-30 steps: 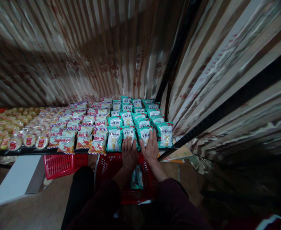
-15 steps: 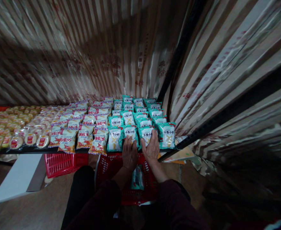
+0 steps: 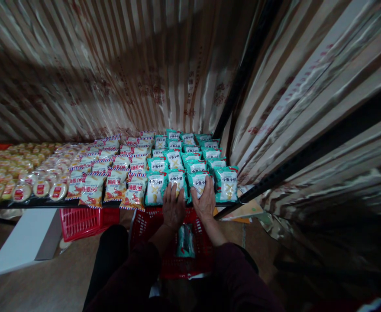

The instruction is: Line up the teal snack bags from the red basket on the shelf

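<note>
Teal-and-white snack bags (image 3: 175, 160) stand in rows at the right end of a low shelf. My right hand (image 3: 205, 203) has its thumb and fingers around the lower part of a front-row snack bag (image 3: 197, 179). To its left, my left hand (image 3: 173, 208) lies with fingers stretched out against the lower front of a neighbouring bag (image 3: 176, 177); its palm is empty. Beneath my forearms sits a red plastic basket (image 3: 141, 223), with a teal snack bag (image 3: 185, 241) lying inside it.
Orange-and-white snack bags (image 3: 115, 184) and round wrapped cakes (image 3: 42, 187) fill the shelf further left. A black metal post (image 3: 268, 182) slants at the right. Below the shelf are a second red basket (image 3: 82, 223) and a white box (image 3: 24, 242). Striped curtain (image 3: 128, 65) hangs behind.
My left hand has shifted slightly left and up along the bag front. My right hand stays nearly in place at its bag.
</note>
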Action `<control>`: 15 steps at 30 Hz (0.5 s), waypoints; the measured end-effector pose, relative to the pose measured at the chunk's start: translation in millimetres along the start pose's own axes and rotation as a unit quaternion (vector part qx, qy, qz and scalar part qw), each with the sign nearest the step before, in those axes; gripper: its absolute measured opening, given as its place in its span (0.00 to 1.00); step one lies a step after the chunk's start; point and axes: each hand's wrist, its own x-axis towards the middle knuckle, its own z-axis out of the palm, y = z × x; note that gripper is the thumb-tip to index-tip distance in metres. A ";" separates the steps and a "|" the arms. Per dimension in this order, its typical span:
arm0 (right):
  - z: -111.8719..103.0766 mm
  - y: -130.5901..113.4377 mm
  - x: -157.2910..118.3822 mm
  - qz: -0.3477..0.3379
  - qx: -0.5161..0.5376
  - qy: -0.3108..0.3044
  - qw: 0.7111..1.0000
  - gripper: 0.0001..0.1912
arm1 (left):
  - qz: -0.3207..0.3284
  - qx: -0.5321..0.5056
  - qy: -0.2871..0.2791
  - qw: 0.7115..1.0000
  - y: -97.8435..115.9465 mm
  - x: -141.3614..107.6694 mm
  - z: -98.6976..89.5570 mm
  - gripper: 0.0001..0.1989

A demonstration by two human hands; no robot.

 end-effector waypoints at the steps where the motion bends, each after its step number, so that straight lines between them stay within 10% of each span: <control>1: 0.4 -0.3 0.2 0.002 -0.002 0.001 1.000 0.35 | 0.004 -0.002 0.002 1.000 -1.7 -0.6 0.9 0.20; 15: -0.2 -3.6 2.9 0.002 -0.008 0.015 1.000 0.34 | 0.006 0.002 0.002 1.000 -4.7 3.4 -0.3 0.17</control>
